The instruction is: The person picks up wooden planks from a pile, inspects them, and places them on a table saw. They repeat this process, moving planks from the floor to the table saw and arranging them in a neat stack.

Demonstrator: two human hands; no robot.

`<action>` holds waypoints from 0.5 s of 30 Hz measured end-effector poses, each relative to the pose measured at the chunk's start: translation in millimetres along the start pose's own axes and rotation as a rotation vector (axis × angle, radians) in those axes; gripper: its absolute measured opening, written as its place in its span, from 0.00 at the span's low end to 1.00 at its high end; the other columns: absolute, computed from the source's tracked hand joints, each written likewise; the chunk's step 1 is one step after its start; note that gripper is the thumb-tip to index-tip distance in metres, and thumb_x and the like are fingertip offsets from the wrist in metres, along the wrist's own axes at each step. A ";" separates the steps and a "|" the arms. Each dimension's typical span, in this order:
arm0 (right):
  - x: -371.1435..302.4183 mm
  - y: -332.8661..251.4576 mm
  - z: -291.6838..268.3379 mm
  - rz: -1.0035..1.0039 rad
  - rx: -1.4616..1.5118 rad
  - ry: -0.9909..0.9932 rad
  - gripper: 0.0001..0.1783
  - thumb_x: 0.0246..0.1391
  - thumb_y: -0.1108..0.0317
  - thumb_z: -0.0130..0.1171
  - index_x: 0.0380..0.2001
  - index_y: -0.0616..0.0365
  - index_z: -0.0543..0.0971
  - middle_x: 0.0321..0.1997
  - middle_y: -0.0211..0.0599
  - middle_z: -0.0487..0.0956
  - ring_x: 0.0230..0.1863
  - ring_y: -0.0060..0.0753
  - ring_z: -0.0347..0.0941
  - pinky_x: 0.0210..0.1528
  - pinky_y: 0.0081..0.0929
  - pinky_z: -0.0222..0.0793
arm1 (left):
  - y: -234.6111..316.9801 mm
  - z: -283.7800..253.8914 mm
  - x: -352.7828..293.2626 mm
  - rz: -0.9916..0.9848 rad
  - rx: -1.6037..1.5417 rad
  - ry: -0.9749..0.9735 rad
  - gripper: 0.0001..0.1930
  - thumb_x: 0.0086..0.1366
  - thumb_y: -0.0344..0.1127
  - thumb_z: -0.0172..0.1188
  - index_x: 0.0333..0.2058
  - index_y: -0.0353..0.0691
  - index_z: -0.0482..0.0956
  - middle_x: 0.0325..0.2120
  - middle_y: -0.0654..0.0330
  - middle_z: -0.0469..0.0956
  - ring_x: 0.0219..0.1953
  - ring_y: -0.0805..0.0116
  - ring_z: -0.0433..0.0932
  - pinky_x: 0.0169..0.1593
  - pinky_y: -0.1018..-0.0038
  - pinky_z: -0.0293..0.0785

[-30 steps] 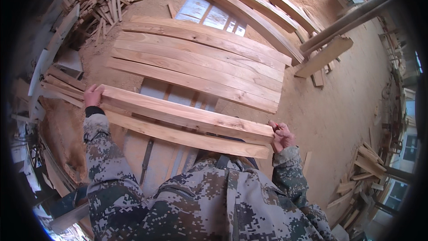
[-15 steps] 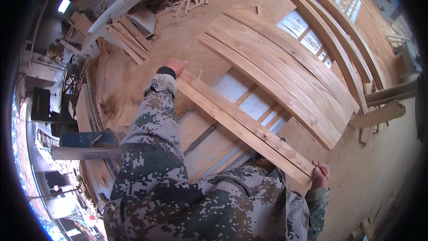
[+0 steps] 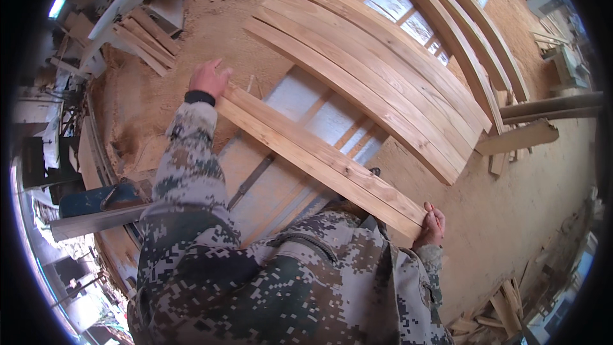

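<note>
Two narrow wooden planks [image 3: 319, 153] lie side by side in front of me, running from upper left to lower right. At their far left end is my left hand [image 3: 209, 80], its fingers stretched out and apart, next to or touching the plank ends. My right hand [image 3: 433, 225] has its fingers curled on the near right end of the planks. Beyond them sits a row of several wider boards [image 3: 377, 76], edge to edge and slightly bowed. Pale panels with wooden strips [image 3: 332, 115] show beneath and between the two groups.
Long curved beams [image 3: 453, 32] stand at the upper right, near a rough-edged board [image 3: 520, 138]. Offcuts [image 3: 145, 41] lie at the upper left, with more scraps [image 3: 504, 306] at the lower right. A blue machine part [image 3: 99, 199] is on my left. Sawdust covers the floor.
The view has shifted, so the scene sits further left and higher. My left hand's fingers have spread from their closed grip on the plank end. My right hand stays at its end.
</note>
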State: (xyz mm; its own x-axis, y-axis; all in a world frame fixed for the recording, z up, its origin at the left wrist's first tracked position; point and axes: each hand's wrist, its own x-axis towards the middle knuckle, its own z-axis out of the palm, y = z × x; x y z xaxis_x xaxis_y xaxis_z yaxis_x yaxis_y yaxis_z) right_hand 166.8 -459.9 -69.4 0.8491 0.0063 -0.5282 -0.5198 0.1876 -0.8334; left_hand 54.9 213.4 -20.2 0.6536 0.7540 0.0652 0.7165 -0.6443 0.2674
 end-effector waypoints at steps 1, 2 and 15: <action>-2.9 -1.7 4.1 0.006 -0.032 0.070 0.17 0.53 0.72 0.61 0.47 0.61 0.75 0.54 0.45 0.77 0.49 0.26 0.71 0.55 0.25 0.64 | 22.0 -3.7 -19.9 0.229 -0.048 -0.005 0.30 0.52 0.48 0.68 0.51 0.36 0.78 0.52 0.44 0.75 0.59 0.47 0.69 0.63 0.59 0.64; -7.4 -8.1 6.9 -0.126 -0.152 0.041 0.17 0.53 0.72 0.60 0.47 0.61 0.75 0.55 0.46 0.76 0.54 0.30 0.70 0.59 0.28 0.62 | 44.3 -8.1 -42.1 0.412 -0.082 -0.048 0.34 0.49 0.47 0.71 0.54 0.37 0.75 0.57 0.44 0.72 0.62 0.46 0.65 0.66 0.57 0.60; -58.9 -63.5 124.3 -0.743 -0.660 -0.521 0.20 0.64 0.59 0.52 0.45 0.67 0.80 0.34 0.41 0.79 0.37 0.33 0.75 0.45 0.31 0.70 | 193.1 18.4 -156.9 1.090 -0.301 -0.283 0.34 0.36 0.27 0.62 0.50 0.34 0.73 0.34 0.53 0.72 0.38 0.51 0.72 0.43 0.59 0.66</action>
State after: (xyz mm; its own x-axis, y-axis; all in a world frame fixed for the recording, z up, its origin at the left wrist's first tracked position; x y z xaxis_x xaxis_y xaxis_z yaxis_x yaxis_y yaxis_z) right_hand 161.4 -350.1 34.8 0.8245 0.5483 0.1400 0.3157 -0.2404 -0.9179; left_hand 95.2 -31.6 3.5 0.9456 -0.2605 0.1948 -0.3205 -0.8484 0.4214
